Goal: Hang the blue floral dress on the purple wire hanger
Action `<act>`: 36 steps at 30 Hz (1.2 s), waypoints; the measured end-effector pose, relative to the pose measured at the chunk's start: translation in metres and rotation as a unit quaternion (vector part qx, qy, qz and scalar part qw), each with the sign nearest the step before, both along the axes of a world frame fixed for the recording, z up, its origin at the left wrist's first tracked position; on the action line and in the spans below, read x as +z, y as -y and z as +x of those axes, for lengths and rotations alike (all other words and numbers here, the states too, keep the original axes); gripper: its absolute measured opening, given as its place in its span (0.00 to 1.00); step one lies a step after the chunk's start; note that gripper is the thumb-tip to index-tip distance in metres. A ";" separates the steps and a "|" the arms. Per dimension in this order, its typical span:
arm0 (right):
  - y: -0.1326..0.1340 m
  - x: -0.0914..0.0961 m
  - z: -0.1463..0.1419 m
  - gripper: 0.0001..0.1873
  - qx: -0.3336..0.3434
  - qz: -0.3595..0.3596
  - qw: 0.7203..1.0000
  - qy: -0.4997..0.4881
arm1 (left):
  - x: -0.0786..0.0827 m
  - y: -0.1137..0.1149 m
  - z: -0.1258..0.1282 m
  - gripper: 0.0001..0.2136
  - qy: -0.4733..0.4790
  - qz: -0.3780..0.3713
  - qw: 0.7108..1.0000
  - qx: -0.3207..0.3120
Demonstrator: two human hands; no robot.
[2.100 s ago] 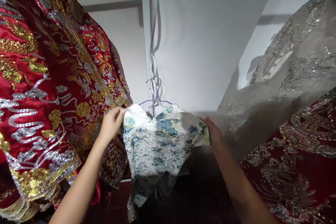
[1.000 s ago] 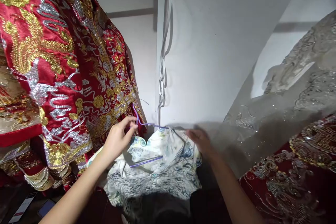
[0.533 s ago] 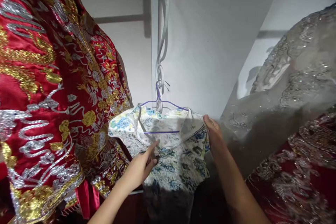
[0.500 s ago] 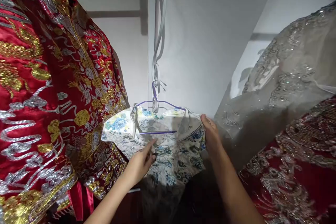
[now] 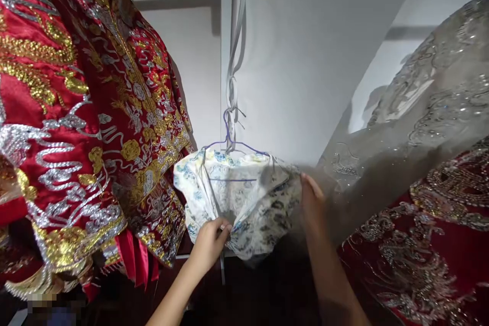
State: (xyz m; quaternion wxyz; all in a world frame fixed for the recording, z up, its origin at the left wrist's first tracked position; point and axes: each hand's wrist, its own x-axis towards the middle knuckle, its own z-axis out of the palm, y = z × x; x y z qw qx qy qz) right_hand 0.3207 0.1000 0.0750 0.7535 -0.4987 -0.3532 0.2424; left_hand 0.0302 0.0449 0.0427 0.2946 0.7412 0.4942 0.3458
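A white dress (image 5: 244, 204) with blue and yellow flowers hangs on a thin purple hanger (image 5: 233, 180). My left hand (image 5: 212, 242) is closed on the middle of its front neckline, pinching the edge and drawing it down into a V. At the dress's right shoulder, my right hand (image 5: 314, 196) grips the sleeve edge; that hand is somewhat blurred and most of its fingers are hidden. The hanger's hook is caught on a twisted white cord (image 5: 232, 86) running down the wall.
To the left hangs a red jacket (image 5: 126, 112) with gold and silver embroidery. A sheer beaded garment (image 5: 431, 107) stretches in from the right, above a dark red embroidered garment (image 5: 431, 254). The pale wall (image 5: 298, 51) stands behind the hanger.
My left hand has gone from pointing at the neckline to pinching it, and has pulled it downward. The dress's lower part has bunched up. My right hand stays at the shoulder.
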 end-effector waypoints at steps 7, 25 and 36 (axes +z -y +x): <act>0.082 -0.074 -0.053 0.12 0.079 -0.088 0.991 0.068 | -0.005 0.028 0.017 0.12 0.083 -0.038 0.994 0.057; 0.095 -0.068 -0.107 0.10 0.331 -0.095 0.913 0.217 | 0.005 0.045 0.037 0.14 0.151 -0.048 0.987 0.036; 0.076 -0.062 -0.113 0.18 0.331 -0.162 0.929 0.029 | -0.031 0.039 0.026 0.25 0.282 -0.031 0.954 0.101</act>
